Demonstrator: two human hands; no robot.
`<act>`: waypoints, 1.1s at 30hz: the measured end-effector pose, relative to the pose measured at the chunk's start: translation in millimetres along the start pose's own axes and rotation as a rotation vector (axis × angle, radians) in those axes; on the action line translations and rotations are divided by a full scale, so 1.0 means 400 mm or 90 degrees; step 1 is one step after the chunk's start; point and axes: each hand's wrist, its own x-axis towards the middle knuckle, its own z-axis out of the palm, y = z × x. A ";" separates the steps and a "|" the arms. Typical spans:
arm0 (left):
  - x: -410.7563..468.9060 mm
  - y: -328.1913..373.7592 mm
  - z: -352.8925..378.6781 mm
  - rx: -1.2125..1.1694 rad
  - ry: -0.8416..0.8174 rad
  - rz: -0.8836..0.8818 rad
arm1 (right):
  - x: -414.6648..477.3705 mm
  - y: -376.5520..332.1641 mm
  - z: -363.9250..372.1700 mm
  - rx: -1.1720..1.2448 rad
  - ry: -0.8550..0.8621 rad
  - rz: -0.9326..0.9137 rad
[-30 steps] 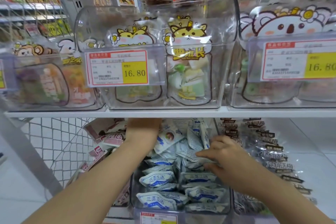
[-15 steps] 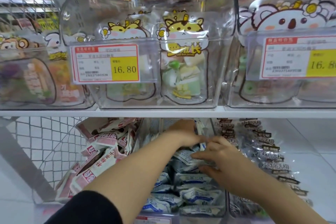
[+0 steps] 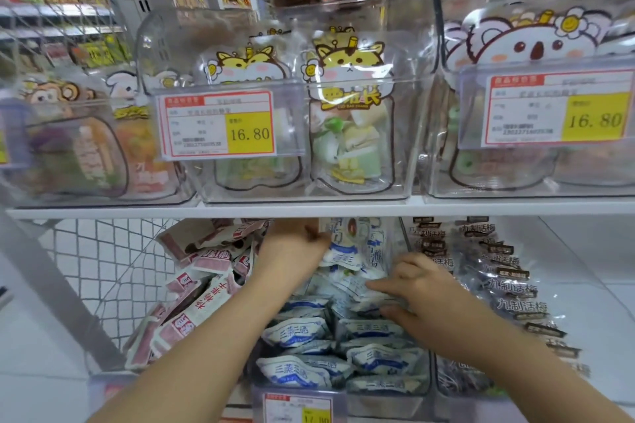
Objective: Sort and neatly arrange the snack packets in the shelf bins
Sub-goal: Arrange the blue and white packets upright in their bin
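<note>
Tidying the middle bin [image 3: 385, 402] under the shelf [image 3: 309, 208]
Blue-and-white packets [image 3: 299, 333] lay in rough rows in front, loose and upright behind. The left hand [image 3: 292, 247] had drawn away from the right hand [image 3: 422, 288] to the rear packets, grip hidden; the right pinched a loose one mid-bin, so sorting looked unfinished

Both bare forearms stretch toward the far side. The left hand [image 3: 292, 245] lies back-up, its fingertips hidden. The right hand [image 3: 424, 292] points left, curled fingers and thumb pinching white-and-blue snack packets [image 3: 348, 282].
</note>
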 end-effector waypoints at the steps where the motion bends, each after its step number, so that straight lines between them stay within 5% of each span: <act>1: -0.030 -0.017 -0.018 -0.036 0.039 0.002 | 0.000 -0.004 0.000 -0.012 -0.002 0.007; 5: -0.137 -0.074 -0.060 -0.199 0.110 -0.012 | -0.004 -0.021 -0.011 -0.005 -0.003 0.030; 8: -0.187 -0.097 -0.069 -0.263 0.093 -0.005 | -0.025 -0.032 -0.024 0.080 0.096 0.019; 18: -0.264 -0.016 -0.101 -0.371 -0.110 0.074 | -0.109 -0.084 -0.066 0.770 0.165 0.111; 27: -0.273 0.066 -0.053 -0.293 -0.130 0.108 | -0.166 -0.018 -0.121 0.617 0.184 0.164; 33: -0.279 0.050 -0.061 -0.360 -0.094 0.093 | -0.216 0.082 -0.145 0.801 0.316 0.338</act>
